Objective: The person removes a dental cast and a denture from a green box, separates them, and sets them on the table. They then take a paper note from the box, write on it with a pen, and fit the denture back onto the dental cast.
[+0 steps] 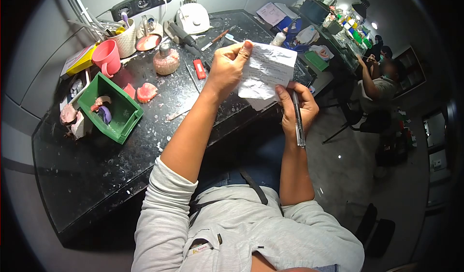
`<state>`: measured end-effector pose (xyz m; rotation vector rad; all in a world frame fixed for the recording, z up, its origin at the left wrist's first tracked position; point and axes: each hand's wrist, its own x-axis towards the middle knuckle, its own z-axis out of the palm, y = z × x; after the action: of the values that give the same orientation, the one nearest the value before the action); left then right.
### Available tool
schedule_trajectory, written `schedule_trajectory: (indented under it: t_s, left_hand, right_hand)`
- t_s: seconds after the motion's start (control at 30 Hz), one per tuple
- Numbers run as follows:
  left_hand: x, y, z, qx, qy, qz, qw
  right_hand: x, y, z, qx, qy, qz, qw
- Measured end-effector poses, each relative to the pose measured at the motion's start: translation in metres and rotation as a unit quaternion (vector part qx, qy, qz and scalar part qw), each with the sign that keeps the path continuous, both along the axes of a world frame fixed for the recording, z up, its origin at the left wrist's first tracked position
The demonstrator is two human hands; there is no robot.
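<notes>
A creased white sheet of paper [267,71] with handwriting on it is held up above the front edge of the black bench. My left hand [228,66] pinches its upper left corner between thumb and fingers. At the lower right corner, the thumb of my right hand [297,108] presses on the sheet. A dark pen [298,122] also lies in that right hand, pointing down along the palm. Behind my left hand, a red lighter [199,69] rests on the bench near a glass spirit lamp [166,59].
On the bench [96,163] stand a green bin [108,107] with dental model pieces, a pink cup [106,57], a woven holder [123,40] and a white device [192,18]. A pink dental model [146,92] lies beside the bin. Another person [379,83] sits at the right.
</notes>
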<state>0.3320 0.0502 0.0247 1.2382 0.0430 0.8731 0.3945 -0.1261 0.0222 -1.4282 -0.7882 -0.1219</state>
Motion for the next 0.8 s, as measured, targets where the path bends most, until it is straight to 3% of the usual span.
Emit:
schedule_trajectory:
  t_s: [0.8]
  left_hand:
    - [-0.0023, 0.0020, 0.0000, 0.035, 0.019, 0.003, 0.999]
  right_hand:
    - [-0.0003, -0.0006, -0.0019, -0.008, 0.013, -0.014, 1.000]
